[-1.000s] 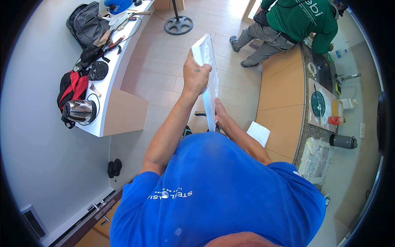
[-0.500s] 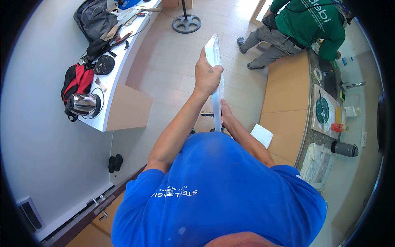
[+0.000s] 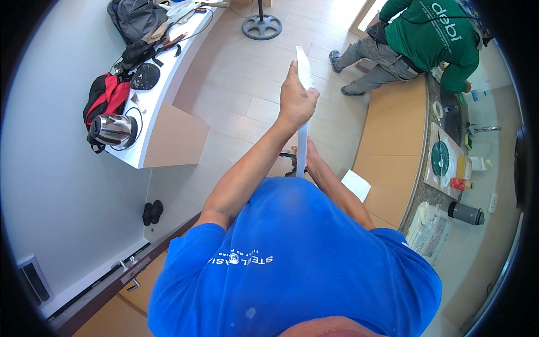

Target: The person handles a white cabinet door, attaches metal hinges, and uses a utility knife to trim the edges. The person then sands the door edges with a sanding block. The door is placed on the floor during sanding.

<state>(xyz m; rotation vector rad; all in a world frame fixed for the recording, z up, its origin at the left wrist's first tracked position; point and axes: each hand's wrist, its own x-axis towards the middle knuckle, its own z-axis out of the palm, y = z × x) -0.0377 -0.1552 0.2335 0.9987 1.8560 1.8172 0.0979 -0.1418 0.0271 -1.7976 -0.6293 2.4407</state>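
A long, narrow white panel (image 3: 302, 147) stands nearly edge-on before my chest. My left hand (image 3: 298, 100) is closed round its far part, the thumb lying across the edge. Lower and closer to my body, my right hand (image 3: 312, 154) grips the panel from the right side, with some fingertips showing past its left edge. Most of that hand's fingers are hidden behind the panel. A dark object with a short bar (image 3: 287, 154) shows just left of the panel, beside those fingertips; its kind is unclear.
At left, a white counter (image 3: 147, 121) holds a steel kettle (image 3: 114, 131), bags and tools. Along the right, a stone-topped counter (image 3: 416, 201) carries a dark bottle (image 3: 466, 213) and a green round item (image 3: 440, 158). A co-worker in green (image 3: 435, 35) bends at the sink. A stand base (image 3: 262, 27) is ahead.
The panel and both hands have shifted slightly right in view, and the panel has turned more edge-on. Fingertips of my right hand now show on its left side.
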